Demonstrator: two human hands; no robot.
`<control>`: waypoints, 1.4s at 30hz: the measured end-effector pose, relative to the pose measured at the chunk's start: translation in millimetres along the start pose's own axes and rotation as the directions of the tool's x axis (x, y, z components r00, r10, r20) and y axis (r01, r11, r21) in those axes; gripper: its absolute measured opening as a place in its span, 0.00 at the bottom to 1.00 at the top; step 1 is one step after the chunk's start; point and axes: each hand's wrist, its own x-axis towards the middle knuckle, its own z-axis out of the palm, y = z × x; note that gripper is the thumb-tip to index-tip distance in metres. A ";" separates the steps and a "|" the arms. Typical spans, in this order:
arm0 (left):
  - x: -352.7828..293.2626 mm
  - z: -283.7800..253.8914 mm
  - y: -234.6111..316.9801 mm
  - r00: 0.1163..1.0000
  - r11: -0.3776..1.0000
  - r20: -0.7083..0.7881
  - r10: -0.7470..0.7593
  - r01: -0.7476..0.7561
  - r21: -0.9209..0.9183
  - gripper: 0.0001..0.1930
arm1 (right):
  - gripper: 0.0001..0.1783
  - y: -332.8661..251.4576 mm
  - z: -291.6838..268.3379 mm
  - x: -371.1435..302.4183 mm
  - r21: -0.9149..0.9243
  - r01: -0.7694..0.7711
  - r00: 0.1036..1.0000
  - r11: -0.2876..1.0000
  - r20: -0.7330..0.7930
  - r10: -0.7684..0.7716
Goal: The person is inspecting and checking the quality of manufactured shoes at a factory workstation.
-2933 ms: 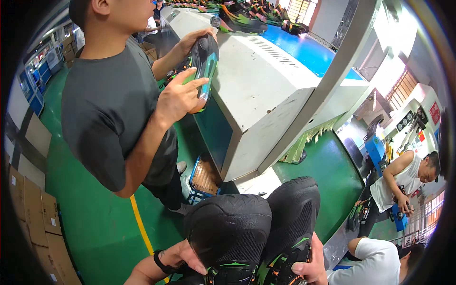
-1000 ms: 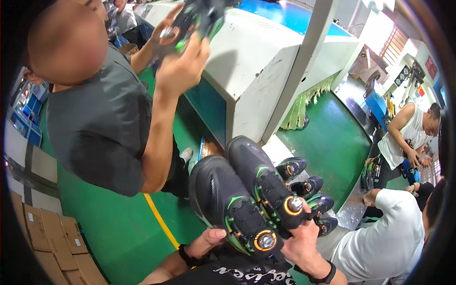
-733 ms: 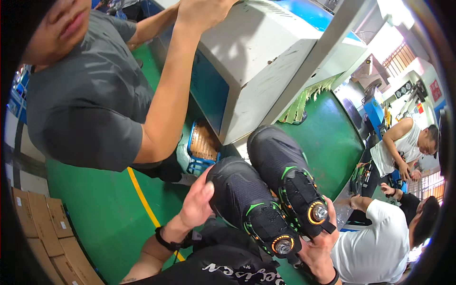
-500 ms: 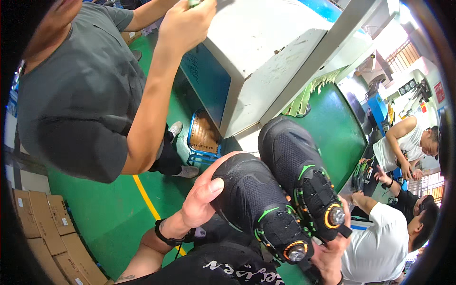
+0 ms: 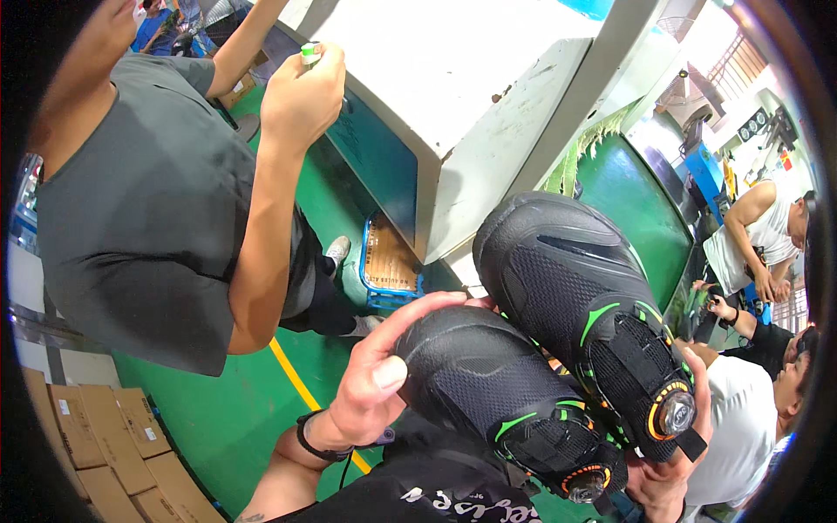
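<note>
A pair of black shoes with green and orange trim is raised in front of me, toes up and away. The left shoe [image 5: 475, 370] lies lower, partly overlapped by the right shoe [image 5: 567, 270]. Each has a round clear dial with an orange ring, such as the dial [image 5: 676, 411] on the right shoe. My left hand [image 5: 375, 375] grips the left shoe at its toe, thumb on the near side and fingers reaching behind. By the ankle ends, my right hand [image 5: 667, 479] is wrapped round the shoes; most of its fingers are hidden.
On my left stands a co-worker in a grey shirt [image 5: 148, 192], whose hand [image 5: 301, 96] holds a small green-and-white thing. Ahead is a white machine [image 5: 436, 78], with a blue-framed stool [image 5: 388, 261] beside it. Cardboard boxes [image 5: 105, 427] are stacked lower left; several people work at right.
The shoes have shifted to the right and appear larger, with both my hands still on them. The co-worker's hand has moved down and left.
</note>
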 end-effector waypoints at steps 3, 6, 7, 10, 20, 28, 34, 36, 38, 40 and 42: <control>-3.1 4.4 3.1 1.000 1.000 -0.013 -0.012 0.012 0.008 0.41 | 0.39 6.8 3.3 -5.2 0.245 -0.169 0.976 0.955 -0.091 0.197; -4.4 7.9 7.0 0.999 0.999 -0.014 -0.030 0.030 0.028 0.41 | 0.50 21.4 1.6 -10.7 0.098 -0.033 0.998 0.995 -0.046 0.038; -4.6 8.8 8.3 1.000 0.998 0.006 -0.014 0.014 0.059 0.41 | 0.54 25.4 2.2 -13.9 0.204 -0.125 0.991 0.971 -0.027 0.133; -4.9 11.4 11.3 0.999 0.991 0.044 0.010 -0.016 0.133 0.40 | 0.64 36.2 8.7 -22.8 0.235 -0.086 0.991 0.968 -0.082 0.108; -4.6 17.7 5.9 0.992 0.966 0.123 0.023 -0.054 0.251 0.38 | 0.63 47.3 27.1 -35.8 0.395 -0.170 0.947 0.903 -0.190 0.261; -2.3 23.0 0.6 0.990 0.938 0.140 0.030 -0.077 0.338 0.38 | 0.63 50.8 25.5 -41.7 0.375 -0.239 0.935 0.896 -0.160 0.316; -2.2 26.9 -0.3 0.984 0.913 0.175 -0.014 -0.058 0.403 0.39 | 0.52 54.9 26.4 -46.5 0.457 -0.195 0.945 0.868 -0.148 0.290; -1.6 27.5 -0.4 0.979 0.908 0.201 -0.029 -0.059 0.415 0.40 | 0.50 54.9 26.1 -49.8 0.428 -0.196 0.956 0.882 -0.115 0.269; -0.9 27.1 0.2 0.974 0.900 0.223 -0.044 -0.059 0.431 0.40 | 0.47 53.9 25.4 -54.6 0.421 -0.221 0.948 0.880 -0.117 0.295; -1.0 25.7 0.7 0.958 0.846 0.274 -0.080 -0.080 0.527 0.40 | 0.48 51.0 23.3 -61.8 0.324 -0.253 0.964 0.911 0.000 0.267; -2.7 24.5 0.3 0.952 0.844 0.280 -0.121 -0.050 0.534 0.40 | 0.47 47.4 19.5 -69.6 0.318 -0.262 0.965 0.911 0.084 0.248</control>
